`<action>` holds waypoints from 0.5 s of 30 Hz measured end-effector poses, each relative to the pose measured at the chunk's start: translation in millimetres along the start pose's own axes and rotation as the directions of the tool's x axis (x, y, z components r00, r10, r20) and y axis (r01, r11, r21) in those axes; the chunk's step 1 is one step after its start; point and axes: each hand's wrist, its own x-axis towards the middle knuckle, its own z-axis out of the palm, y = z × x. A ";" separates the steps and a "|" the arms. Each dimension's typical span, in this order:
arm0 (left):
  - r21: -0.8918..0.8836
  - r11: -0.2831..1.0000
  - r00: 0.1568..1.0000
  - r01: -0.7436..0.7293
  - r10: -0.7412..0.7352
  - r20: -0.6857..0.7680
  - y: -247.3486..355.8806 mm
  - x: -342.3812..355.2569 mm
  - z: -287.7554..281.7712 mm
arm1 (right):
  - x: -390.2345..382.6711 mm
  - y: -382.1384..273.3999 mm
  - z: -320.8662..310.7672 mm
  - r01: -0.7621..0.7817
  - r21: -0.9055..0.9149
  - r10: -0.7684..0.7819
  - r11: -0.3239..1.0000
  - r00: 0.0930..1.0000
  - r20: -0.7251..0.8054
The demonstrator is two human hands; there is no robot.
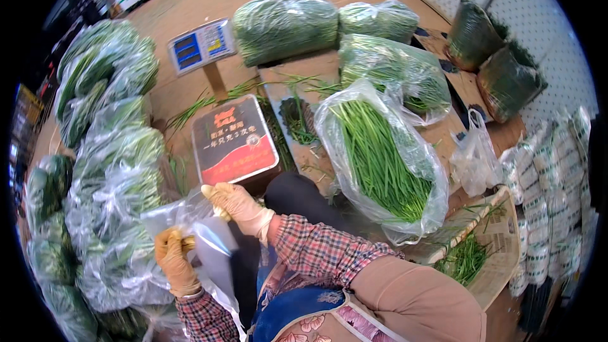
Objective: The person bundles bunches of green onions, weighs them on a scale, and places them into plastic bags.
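Note:
My left hand (177,263), in a tan glove, grips an empty-looking clear plastic bag (215,247) with bent fingers, low at the left of centre. Higher and to its right, my right hand (244,210), in a paler glove, has its fingers closed on the bag's upper edge. Beyond my hands is a scale's platform (231,142) with a dark and red printed top, its display (199,44) on a post behind it. To the right lies an open plastic bag of long thin green stalks (373,158).
Bagged greens pile up at the left (111,202) and lie behind (285,28). At the right are upright dark green bundles (506,82), a white plastic bag (472,152), stacked patterned white packs (544,196) and a pale basket (500,247) with loose greens. Cardboard sheets lie underneath.

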 end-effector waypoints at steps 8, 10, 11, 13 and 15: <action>-0.328 0.940 0.957 -0.097 0.179 0.227 59.3 10.7 44.4 | 16.0 -41.2 -91.5 0.006 -0.298 -0.064 0.955 0.981 -0.183; 0.199 0.873 0.857 -0.445 0.350 0.378 45.4 22.2 63.3 | 18.2 -59.3 -88.0 0.162 -0.069 -0.174 0.984 0.960 -0.220; 0.280 0.802 0.814 -0.528 0.383 0.437 28.6 28.4 72.3 | 14.7 -69.6 -91.4 0.223 0.031 -0.217 0.974 0.968 -0.127; 0.530 0.556 0.764 -0.640 0.388 0.515 -3.0 68.5 53.6 | 12.6 -81.0 -102.3 0.277 0.038 -0.276 0.960 0.961 -0.029; 0.487 0.801 0.932 -0.348 0.236 0.277 -8.4 92.1 50.3 | 15.2 -95.2 -139.8 0.455 -0.161 -0.466 0.876 0.884 -0.043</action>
